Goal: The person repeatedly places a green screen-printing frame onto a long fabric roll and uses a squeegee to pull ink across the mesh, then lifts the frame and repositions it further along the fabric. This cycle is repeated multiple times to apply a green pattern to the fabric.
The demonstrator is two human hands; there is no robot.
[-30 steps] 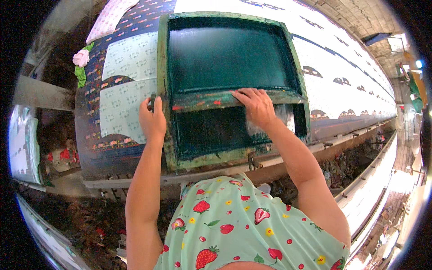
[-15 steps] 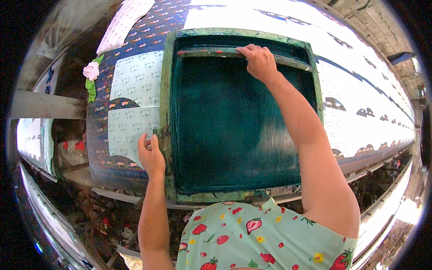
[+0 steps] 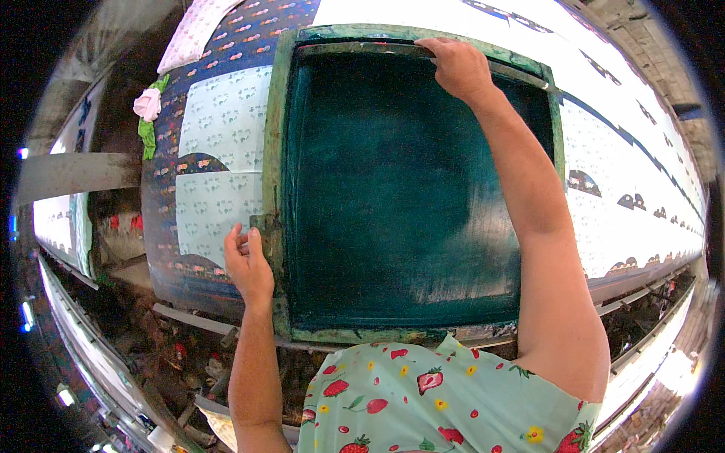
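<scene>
A green-stained screen frame, its inside coated with dark teal-green, lies on the long printing table. My right hand is shut on a long squeegee bar along the frame's far edge. My left hand is beside the frame's left rail, fingers loosely curved and apart, close to a small block on that rail. Pale green patterned pieces lie left of the frame on navy printed fabric.
A pink patterned cloth and a pink flower with green cloth lie at the table's upper left. White printed sheets stretch to the right. Another long table stands at left, with a beam across the gap.
My right hand has pushed the squeegee from across the middle of the screen up to its far edge. My left hand remains by the left rail, its fingers looser.
</scene>
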